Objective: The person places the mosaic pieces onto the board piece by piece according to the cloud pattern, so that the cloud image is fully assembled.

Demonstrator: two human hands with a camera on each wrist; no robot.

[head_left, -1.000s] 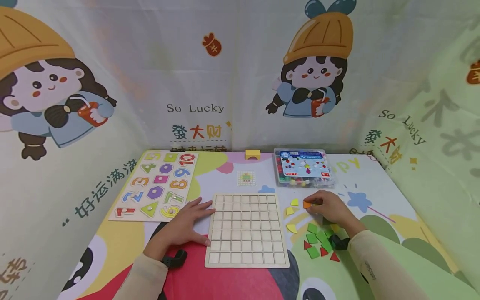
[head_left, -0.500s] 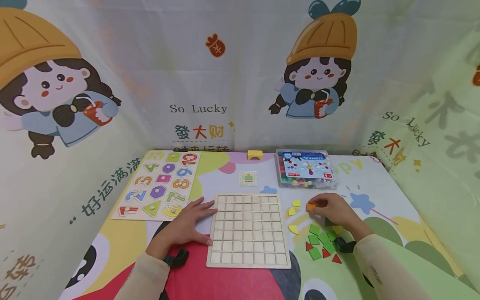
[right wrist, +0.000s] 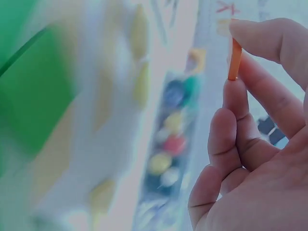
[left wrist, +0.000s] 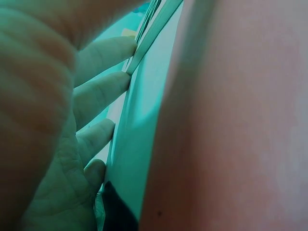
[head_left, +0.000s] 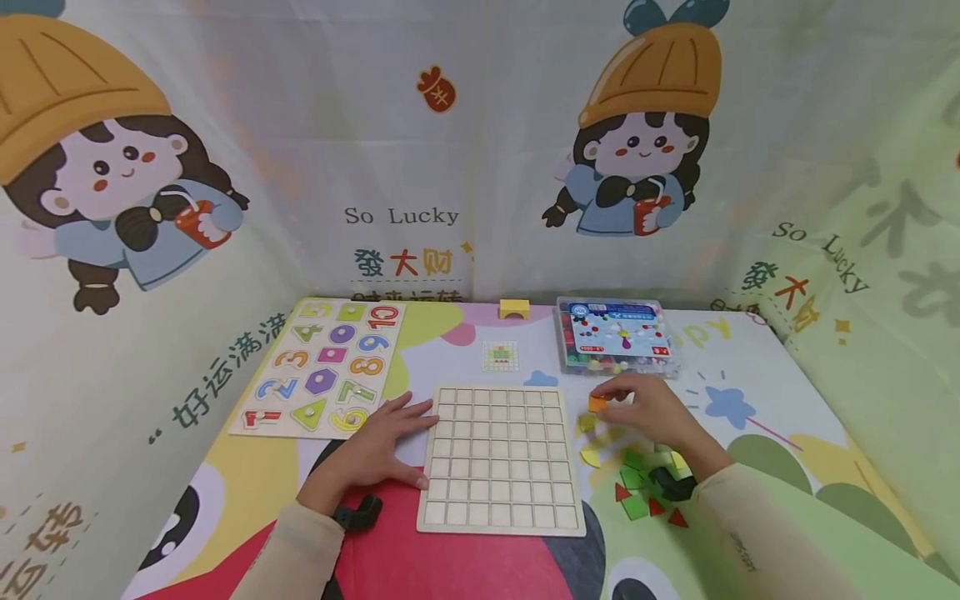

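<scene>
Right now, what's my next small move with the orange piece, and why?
Probably carry the orange piece left over the grid board: your right hand pinches it beside the right edge, your left hand touches the left edge, and the board bears no pieces.

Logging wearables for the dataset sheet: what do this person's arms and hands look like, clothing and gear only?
Left hand and right hand: no gloves. Left sleeve and right sleeve: long, plain beige; the right has small dark lettering, unreadable here. Black, chunky wrist-worn device on each side: left device, right device.
</scene>
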